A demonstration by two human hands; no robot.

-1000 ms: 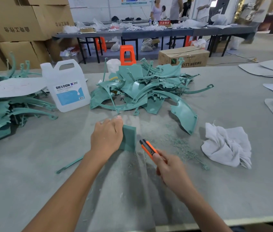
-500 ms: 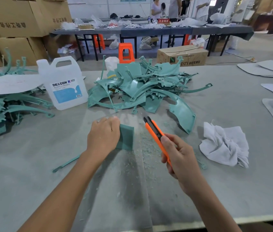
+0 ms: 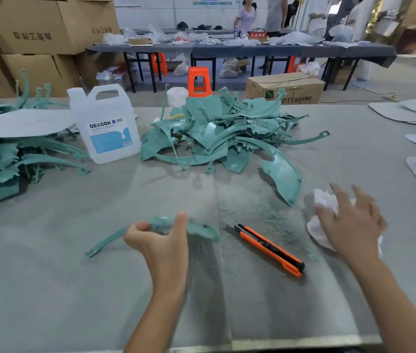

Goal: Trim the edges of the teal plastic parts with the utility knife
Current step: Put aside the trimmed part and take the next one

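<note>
**Left hand** (image 3: 161, 240): grasps the teal part (image 3: 202, 229), thumb over and fingers curled under. Half a second ago it pressed the part flat; now the part is raised and turned. The thin tail runs out left of the grip over bare table (image 3: 36, 276), where there is ample room.

**Utility knife** (image 3: 269, 248): lies just right of the grip among shavings (image 3: 275, 220). It is set down, no longer held, with its nose toward the part.

**Right hand** (image 3: 352, 225): further right, released, fingers spread over the white rag (image 3: 323, 202).

**Judgement:** cutting on this piece has stopped, and wiping or inspection likely follows.

**Clearances:** the heap of parts (image 3: 227, 138) stands beyond the grip, well apart. The table's near edge runs under the forearms.
</note>
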